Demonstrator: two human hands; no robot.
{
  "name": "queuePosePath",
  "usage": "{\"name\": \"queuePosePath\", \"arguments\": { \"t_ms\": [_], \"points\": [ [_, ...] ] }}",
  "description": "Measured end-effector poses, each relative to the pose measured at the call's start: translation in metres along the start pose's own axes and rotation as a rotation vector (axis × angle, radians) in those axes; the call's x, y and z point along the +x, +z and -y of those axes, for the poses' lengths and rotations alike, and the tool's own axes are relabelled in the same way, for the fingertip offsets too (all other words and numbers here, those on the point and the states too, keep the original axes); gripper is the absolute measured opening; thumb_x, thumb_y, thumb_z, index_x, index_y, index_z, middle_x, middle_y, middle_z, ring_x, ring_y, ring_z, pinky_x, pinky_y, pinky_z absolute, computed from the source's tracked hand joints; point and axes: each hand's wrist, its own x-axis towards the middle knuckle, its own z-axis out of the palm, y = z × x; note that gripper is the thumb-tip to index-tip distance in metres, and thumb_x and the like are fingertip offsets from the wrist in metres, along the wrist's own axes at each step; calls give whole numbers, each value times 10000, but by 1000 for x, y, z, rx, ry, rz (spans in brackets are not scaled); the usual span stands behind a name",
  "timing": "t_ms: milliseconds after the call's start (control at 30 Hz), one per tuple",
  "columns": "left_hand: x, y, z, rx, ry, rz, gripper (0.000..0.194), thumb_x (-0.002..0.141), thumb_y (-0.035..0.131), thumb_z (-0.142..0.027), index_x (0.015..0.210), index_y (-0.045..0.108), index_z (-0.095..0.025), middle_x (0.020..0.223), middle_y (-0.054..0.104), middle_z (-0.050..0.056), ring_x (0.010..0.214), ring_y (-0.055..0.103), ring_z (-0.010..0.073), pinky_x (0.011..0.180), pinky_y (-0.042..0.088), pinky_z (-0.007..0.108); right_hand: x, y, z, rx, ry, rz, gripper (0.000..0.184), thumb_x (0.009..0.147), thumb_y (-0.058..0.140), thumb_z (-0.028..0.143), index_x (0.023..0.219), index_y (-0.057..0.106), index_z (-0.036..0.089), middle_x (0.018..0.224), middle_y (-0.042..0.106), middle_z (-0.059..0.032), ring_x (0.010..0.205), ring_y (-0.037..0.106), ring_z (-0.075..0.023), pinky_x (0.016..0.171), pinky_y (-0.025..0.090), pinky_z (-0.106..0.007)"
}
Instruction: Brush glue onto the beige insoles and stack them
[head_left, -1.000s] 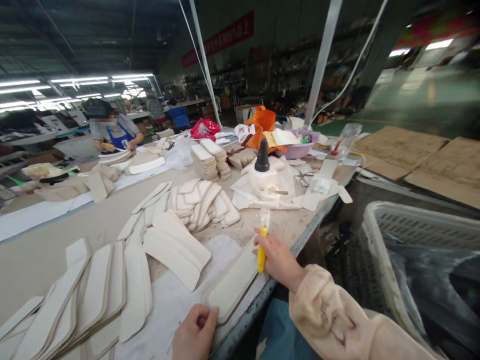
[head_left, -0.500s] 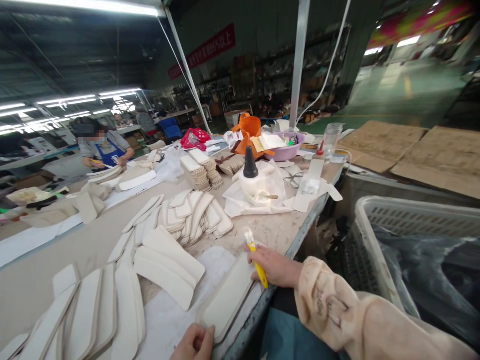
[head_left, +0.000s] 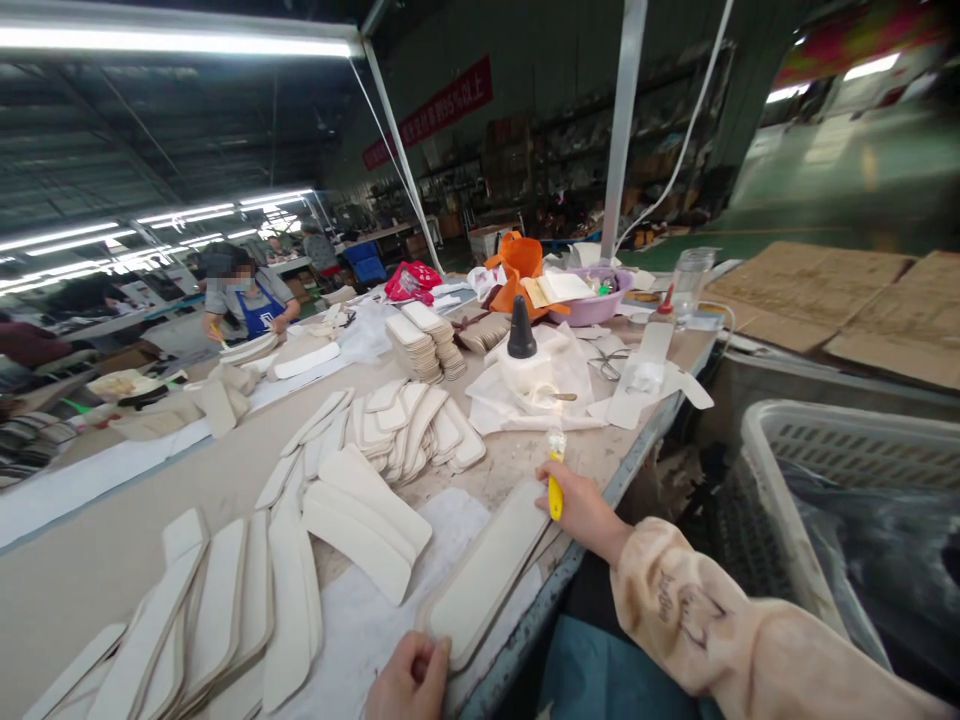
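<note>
My right hand [head_left: 585,512] grips a yellow-handled brush [head_left: 556,495], its bristle end coated in white and pointing away from me. This hand is at the far end of a long cream pad with rounded corners [head_left: 484,570], which lies near the table edge. At the pad's near corner, my left hand [head_left: 411,675] has its fingers curled and its thumb pressed on the edge. To the left, several loose cream pads [head_left: 367,520] lie fanned out. Beyond the brush, a white container with a black cone [head_left: 522,330] sits on crumpled white sheeting.
A grey plastic basket [head_left: 757,420] with dark bags stands to the right, beside flat cardboard [head_left: 825,295]. Scissors [head_left: 611,365], a glass jar [head_left: 691,285] and a purple basin [head_left: 600,308] are at the back. A co-worker in a blue apron [head_left: 259,312] works farther left.
My right hand has moved away from me and slightly right with the brush, past the pad's far end. My left hand stays at the near corner. The view has shifted left.
</note>
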Motion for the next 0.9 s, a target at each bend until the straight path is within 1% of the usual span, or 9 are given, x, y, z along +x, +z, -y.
{"name": "queuePosePath", "arguments": {
  "t_ms": [100, 200, 300, 433, 533, 600, 700, 767, 900],
  "points": [
    [-2, 0, 2, -27, 11, -16, 332, 813, 440, -467, 575, 496, -243, 472, 514, -42, 539, 556, 166, 555, 387, 257, -1, -4, 8, 24, -24, -37, 249, 780, 600, 204, 1003, 491, 214, 901, 619, -34, 820, 615, -190, 766, 473, -326],
    [-6, -3, 2, -103, 45, -47, 316, 798, 472, -463, 584, 519, -236, 501, 527, -41, 540, 536, 155, 570, 399, 261, -2, -15, 25, 93, -90, -41, 152, 830, 577, 269, 948, 495, 219, 804, 602, -8, 728, 600, -171, 696, 472, -300],
    [-12, -12, -6, -260, 37, -163, 285, 774, 538, -499, 764, 607, -223, 592, 586, -29, 574, 558, 164, 603, 442, 279, -1, -26, 50, 148, -210, -48, 140, 843, 598, 307, 882, 491, 225, 757, 578, 8, 663, 565, -147, 631, 449, -269],
    [-11, -32, -36, -464, 192, -342, 489, 731, 651, -447, 1126, 589, -165, 1126, 649, 112, 1047, 587, 258, 922, 450, 379, 3, -34, 90, 281, -285, -65, 203, 832, 643, 330, 878, 471, 232, 837, 590, -5, 687, 557, -139, 649, 454, -270],
    [-6, -49, -68, -545, 306, -225, 581, 735, 677, -366, 1260, 528, -166, 1339, 540, 132, 1237, 472, 278, 1050, 351, 412, 5, -35, 116, 440, -284, -37, 228, 831, 652, 348, 885, 462, 235, 845, 578, -5, 698, 551, -138, 634, 456, -263],
    [-3, -58, -87, -612, 315, -114, 509, 777, 641, -361, 1239, 548, -167, 1255, 602, 112, 1132, 542, 251, 983, 402, 367, 5, -36, 129, 502, -289, -8, 231, 831, 654, 351, 880, 460, 235, 812, 560, 4, 693, 541, -136, 619, 448, -254],
    [-6, -65, -106, -686, 297, -28, 314, 857, 527, -395, 1055, 631, -174, 928, 685, 45, 841, 587, 194, 770, 454, 289, 2, -38, 143, 518, -301, 9, 217, 834, 651, 325, 887, 462, 231, 801, 544, 10, 710, 537, -134, 635, 443, -251],
    [-12, -65, -111, -720, 275, -6, 290, 872, 495, -414, 954, 642, -179, 793, 653, 14, 761, 557, 179, 692, 436, 263, -3, -40, 149, 508, -301, 6, 218, 828, 655, 304, 887, 460, 229, 810, 534, 12, 715, 529, -132, 644, 440, -250],
    [-24, -64, -110, -756, 222, 45, 304, 862, 497, -438, 934, 639, -179, 741, 622, -1, 723, 529, 172, 660, 427, 253, -10, -38, 153, 513, -287, -18, 233, 807, 666, 292, 868, 450, 227, 775, 496, 25, 685, 495, -127, 620, 425, -246]
  ]
}}
